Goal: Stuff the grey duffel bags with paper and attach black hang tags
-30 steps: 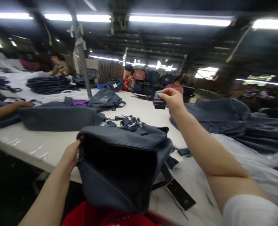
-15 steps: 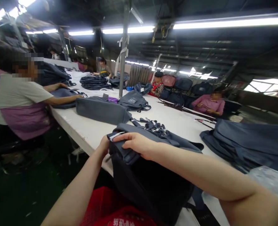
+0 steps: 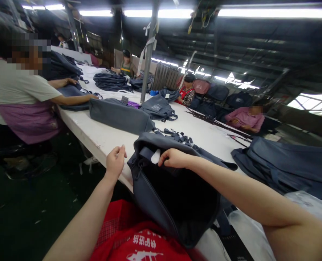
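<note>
A dark blue-grey bag (image 3: 155, 203) stands in front of me at the table edge, its zipped mouth wide and its inside black. Just inside the upper rim, a white tag (image 3: 155, 156) shows beside a dark strap. My right hand (image 3: 174, 158) reaches over the mouth with curled fingers, its fingertips at the tag and seeming to pinch it. To the left of the bag, apart from it, my left hand (image 3: 115, 162) is raised with thumb and fingers pressed together. Whatever it may hold is hidden.
A long white table (image 3: 95, 139) carries a grey-blue bag (image 3: 119, 116), a heap of straps (image 3: 177, 136) and more bags (image 3: 286, 166) at right. A co-worker (image 3: 19, 79) handles a bag at left. A metal post (image 3: 149, 61) rises from the table.
My left hand has come off the bag's corner and moved slightly left. My right hand has shifted right to the tag, and the folded upper edge has lifted, exposing the bag's inside.
</note>
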Available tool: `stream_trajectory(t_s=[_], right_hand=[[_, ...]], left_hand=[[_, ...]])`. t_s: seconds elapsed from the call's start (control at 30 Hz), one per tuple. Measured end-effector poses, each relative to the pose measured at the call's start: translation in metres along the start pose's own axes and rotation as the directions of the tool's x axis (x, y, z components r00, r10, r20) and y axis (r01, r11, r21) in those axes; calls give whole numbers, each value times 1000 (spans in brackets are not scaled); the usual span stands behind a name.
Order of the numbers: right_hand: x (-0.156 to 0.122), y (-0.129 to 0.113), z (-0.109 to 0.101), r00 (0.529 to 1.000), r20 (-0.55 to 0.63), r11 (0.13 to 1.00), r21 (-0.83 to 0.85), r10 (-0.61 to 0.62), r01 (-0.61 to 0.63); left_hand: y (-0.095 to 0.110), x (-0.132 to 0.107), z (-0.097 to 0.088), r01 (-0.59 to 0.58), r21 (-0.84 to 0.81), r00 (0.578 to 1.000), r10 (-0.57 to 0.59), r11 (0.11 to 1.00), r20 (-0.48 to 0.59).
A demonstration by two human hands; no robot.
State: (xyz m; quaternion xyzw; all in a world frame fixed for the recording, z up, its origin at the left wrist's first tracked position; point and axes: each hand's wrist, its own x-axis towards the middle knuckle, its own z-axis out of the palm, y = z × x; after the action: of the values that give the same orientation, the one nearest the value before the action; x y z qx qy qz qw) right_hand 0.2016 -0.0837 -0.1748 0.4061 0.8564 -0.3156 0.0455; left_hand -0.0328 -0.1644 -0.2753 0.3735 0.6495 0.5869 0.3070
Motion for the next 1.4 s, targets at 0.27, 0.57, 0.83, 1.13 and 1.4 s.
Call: stream_trajectory(t_s=[0.27, 0.57, 0.83, 1.13, 1.4], right_hand=[[-3, -5, -5, 999, 33, 999, 36, -12, 11], [-8, 0, 7, 959, 243, 835, -550, 145, 13], [2, -40, 22, 943, -56, 926, -218, -329, 310], [29, -40, 51, 955, -36, 952, -101, -295, 290], [48, -29, 54, 952, -13, 952, -46, -305, 304]], left_hand=[[-18, -68, 9, -375, 683, 926, 222, 626, 306], [-7, -47, -18, -349, 407, 904, 189, 844, 382], [17, -53, -16, -290, 217, 905, 194, 932, 378], [-33, -6, -15, -220, 382, 975, 196, 897, 103], [-40, 3, -4, -261, 366, 960, 200, 893, 195]])
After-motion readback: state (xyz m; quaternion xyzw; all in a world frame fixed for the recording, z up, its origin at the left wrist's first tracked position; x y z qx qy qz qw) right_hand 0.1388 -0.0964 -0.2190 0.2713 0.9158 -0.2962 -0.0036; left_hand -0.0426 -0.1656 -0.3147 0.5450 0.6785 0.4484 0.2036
